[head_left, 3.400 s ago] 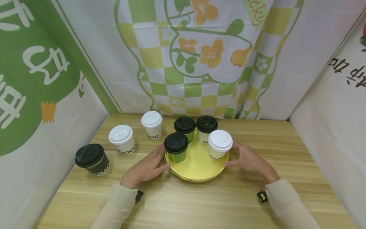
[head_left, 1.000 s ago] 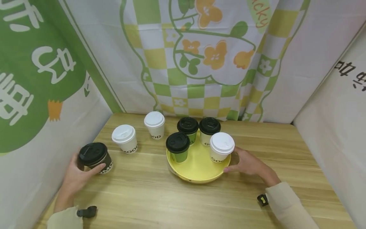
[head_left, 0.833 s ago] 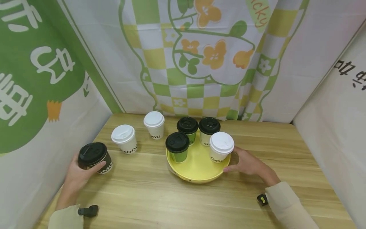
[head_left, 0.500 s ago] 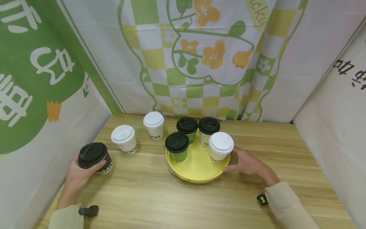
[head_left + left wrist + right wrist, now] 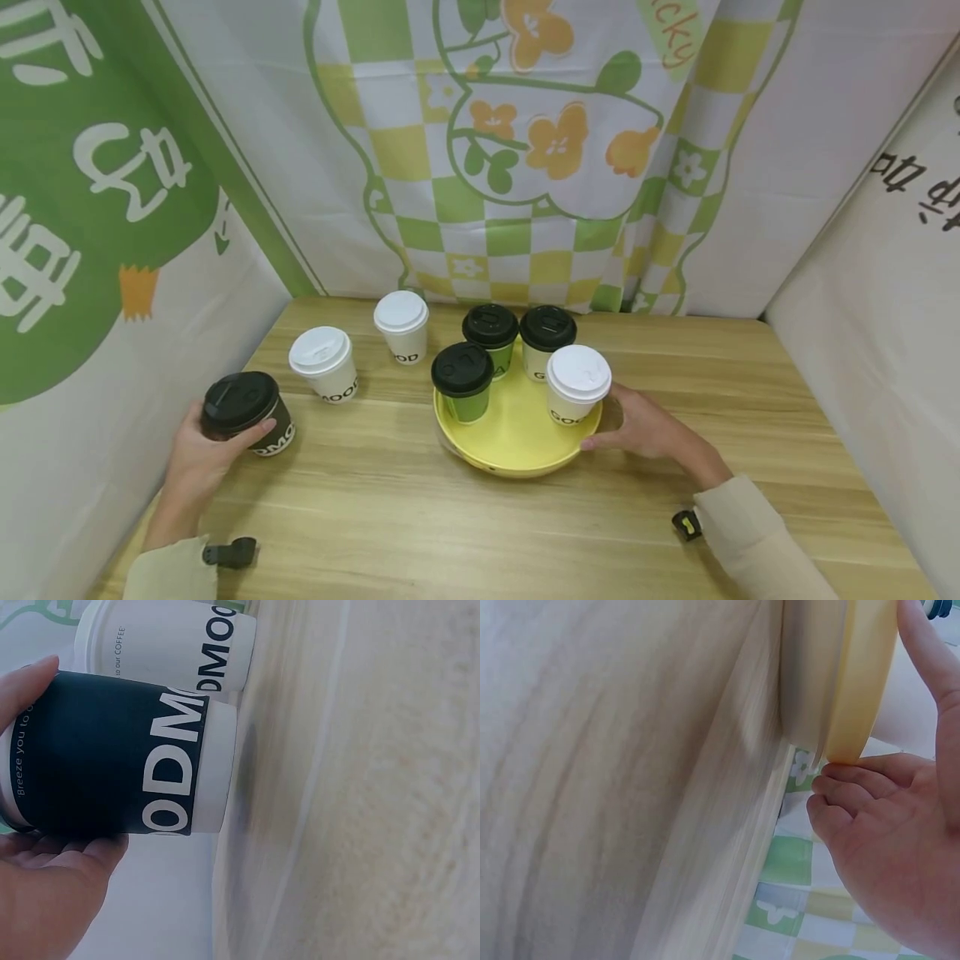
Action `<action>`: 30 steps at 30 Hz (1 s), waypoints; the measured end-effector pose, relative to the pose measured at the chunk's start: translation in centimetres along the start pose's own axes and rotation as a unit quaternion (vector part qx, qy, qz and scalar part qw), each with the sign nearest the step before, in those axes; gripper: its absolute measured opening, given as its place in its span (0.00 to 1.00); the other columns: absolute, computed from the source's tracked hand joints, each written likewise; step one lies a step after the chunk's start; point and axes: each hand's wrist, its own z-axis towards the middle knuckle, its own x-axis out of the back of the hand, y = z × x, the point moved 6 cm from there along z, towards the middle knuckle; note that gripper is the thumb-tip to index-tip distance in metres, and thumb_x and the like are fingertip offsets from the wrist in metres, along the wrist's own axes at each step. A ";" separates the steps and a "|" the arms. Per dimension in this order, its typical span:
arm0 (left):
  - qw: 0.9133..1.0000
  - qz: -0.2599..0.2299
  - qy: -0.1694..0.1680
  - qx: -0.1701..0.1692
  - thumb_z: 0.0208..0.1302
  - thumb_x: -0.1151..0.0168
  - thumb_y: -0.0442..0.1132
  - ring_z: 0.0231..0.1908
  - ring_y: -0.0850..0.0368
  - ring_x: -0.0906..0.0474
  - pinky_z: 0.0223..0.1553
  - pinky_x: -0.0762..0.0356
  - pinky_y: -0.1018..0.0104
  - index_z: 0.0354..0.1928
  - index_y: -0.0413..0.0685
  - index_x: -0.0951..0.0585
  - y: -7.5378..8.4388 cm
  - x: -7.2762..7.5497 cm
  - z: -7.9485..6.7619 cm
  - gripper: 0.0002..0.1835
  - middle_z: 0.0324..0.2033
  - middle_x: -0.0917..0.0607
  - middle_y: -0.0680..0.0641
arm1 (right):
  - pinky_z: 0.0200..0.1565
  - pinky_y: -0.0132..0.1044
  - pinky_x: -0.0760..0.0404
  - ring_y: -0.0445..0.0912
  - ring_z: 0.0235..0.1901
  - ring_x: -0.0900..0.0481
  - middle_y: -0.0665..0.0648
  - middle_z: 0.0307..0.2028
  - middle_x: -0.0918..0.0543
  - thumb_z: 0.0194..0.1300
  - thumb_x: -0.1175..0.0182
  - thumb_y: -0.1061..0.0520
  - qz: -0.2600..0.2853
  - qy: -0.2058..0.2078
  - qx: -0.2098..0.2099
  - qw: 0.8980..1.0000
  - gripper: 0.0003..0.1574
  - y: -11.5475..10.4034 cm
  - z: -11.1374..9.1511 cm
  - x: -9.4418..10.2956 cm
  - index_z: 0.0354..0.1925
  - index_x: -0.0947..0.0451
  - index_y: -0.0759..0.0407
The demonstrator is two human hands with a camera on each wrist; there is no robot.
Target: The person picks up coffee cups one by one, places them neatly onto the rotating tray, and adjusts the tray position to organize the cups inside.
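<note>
In the head view my left hand (image 5: 201, 457) holds a black-lidded dark paper coffee cup (image 5: 274, 429) at the far left, thumb across its front. The left wrist view has this cup upright, its white base close over the table. My right hand (image 5: 647, 423) rests against the right edge of a round yellow tray (image 5: 517, 454), thumb at the front, fingers spread round the side. On that tray stand two green cups (image 5: 471, 407) with black lids, a white cup (image 5: 537, 365) with a black lid, and a white-lidded cup (image 5: 579, 375) beside my right hand.
Two white-lidded cups, one nearer (image 5: 322, 362) and one farther back (image 5: 402, 325), stand between the dark cup and the tray. The wooden table (image 5: 450, 533) meets a fabric wall (image 5: 150, 358) at the left and a patterned curtain (image 5: 487, 242) behind.
My left hand has left the tray's left edge and moved left to grip the dark cup. Since half a second ago the tray's cups have turned very slightly; my right hand stays at the rim.
</note>
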 end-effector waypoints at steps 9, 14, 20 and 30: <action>1.000 0.012 0.004 -0.001 0.59 0.21 0.30 0.50 0.78 0.23 0.50 0.28 0.89 0.64 0.62 0.28 0.5 -0.2 -0.4 0.37 0.48 0.18 0.71 | 0.77 0.68 0.37 0.66 0.79 0.37 0.67 0.78 0.33 0.52 0.18 0.36 -0.006 0.011 0.005 1.000 0.71 -0.5 -0.2 -0.1 0.80 0.40 0.64; 0.998 0.057 0.006 -0.005 0.60 0.21 0.33 0.51 0.80 0.25 0.50 0.28 0.90 0.68 0.60 0.30 0.9 -0.4 -0.5 0.38 0.49 0.20 0.74 | 0.76 0.67 0.36 0.66 0.78 0.36 0.67 0.78 0.33 0.53 0.18 0.36 0.001 0.013 0.013 1.000 0.70 -0.6 -0.6 0.2 0.80 0.40 0.63; 0.997 0.072 0.000 0.000 0.61 0.21 0.35 0.51 0.80 0.25 0.50 0.29 0.90 0.73 0.54 0.33 1.2 -0.6 -0.8 0.41 0.49 0.21 0.75 | 0.76 0.67 0.35 0.68 0.77 0.35 0.67 0.78 0.33 0.54 0.20 0.35 0.015 0.009 -0.026 1.000 0.69 0.2 -1.3 1.3 0.80 0.40 0.63; 0.999 0.054 -0.002 -0.001 0.60 0.20 0.34 0.51 0.80 0.24 0.50 0.27 0.90 0.72 0.55 0.32 1.8 -0.9 -1.5 0.42 0.49 0.20 0.73 | 0.73 0.71 0.33 0.72 0.76 0.36 0.71 0.78 0.35 0.58 0.23 0.34 -0.035 0.016 -0.012 0.999 0.68 0.3 -0.7 2.5 0.81 0.41 0.65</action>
